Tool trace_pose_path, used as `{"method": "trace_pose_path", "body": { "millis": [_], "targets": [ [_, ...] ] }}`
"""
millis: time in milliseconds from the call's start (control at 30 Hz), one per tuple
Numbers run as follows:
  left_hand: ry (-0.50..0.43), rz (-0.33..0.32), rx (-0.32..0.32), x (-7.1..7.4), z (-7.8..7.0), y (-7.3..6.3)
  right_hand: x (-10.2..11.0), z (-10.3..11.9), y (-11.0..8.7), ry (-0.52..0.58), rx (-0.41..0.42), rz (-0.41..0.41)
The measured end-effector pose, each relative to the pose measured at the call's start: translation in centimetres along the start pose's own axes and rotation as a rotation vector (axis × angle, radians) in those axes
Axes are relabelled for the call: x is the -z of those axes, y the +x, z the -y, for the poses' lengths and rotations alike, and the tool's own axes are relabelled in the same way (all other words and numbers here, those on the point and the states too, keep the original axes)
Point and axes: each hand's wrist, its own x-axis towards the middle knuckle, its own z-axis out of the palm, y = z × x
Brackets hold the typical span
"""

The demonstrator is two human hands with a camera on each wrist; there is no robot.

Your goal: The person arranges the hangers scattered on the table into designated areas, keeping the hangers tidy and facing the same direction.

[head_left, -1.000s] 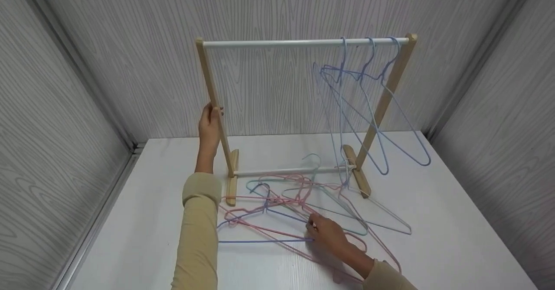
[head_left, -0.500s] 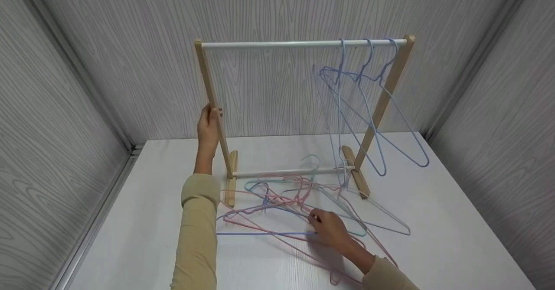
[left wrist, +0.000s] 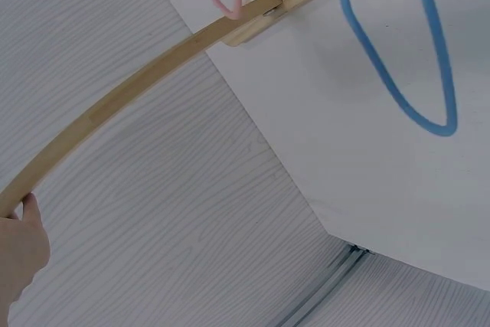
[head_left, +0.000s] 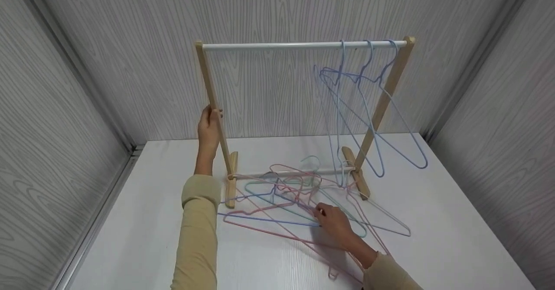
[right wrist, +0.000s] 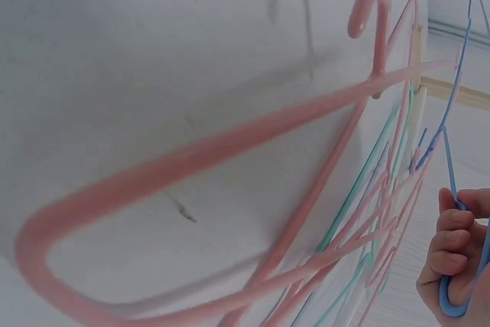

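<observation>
Spreading beneath the rack (head_left: 269, 45), a white table (head_left: 130, 238) reaches back to a wall (head_left: 269, 4) of pale panels with grey wavy grain. Side walls (head_left: 56, 129) of similar grain stand well apart from the rack, left and right.

In front of the rack is a blue hanger (head_left: 269, 219), its long axis running left to right, roughly along the rack's rods. Its hook points away from the person, toward the rack's lower rod; its left end passes behind a tan sleeve (head_left: 198, 229). The right hand (head_left: 334, 221) holds its right end, fingers curled closely round the wire. Whether the hanger touches the table, I cannot tell.

At the rack's left post, the left hand (head_left: 209, 129) grips partway up, fingers wrapped behind the wood.

Pink hangers (right wrist: 191, 155) and a green one (right wrist: 358, 184) lie tangled before the rack. Three hung hangers (head_left: 360, 76), also blue, crowd the rack's right end.
</observation>
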Motion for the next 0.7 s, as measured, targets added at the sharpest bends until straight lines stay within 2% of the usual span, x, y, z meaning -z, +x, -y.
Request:
{"method": "trace_pose_path", "body": {
  "millis": [233, 400, 467, 567, 700],
  "targets": [
    [-0.014, 0.000, -0.028, 0.1, 0.1, -0.1, -0.5, -0.2, -0.4, -0.021, 0.007, 0.008],
    [-0.039, 0.007, -0.055, 0.1, -0.2, -0.5, -0.6, -0.4, -0.3, 0.051, -0.029, 0.044],
    [-0.039, 0.013, -0.048, 0.1, -0.3, -0.5, -0.8, -0.7, -0.4, 0.058, -0.029, 0.064],
    [-0.015, 0.023, -0.037, 0.2, -0.2, -0.4, -1.2, -1.3, -0.5, 0.006, -0.004, 0.077],
    [-0.002, 0.018, -0.017, 0.1, -0.2, -0.2, -1.7, -1.7, -0.8, -0.093, 0.056, 0.052]
  ]
}}
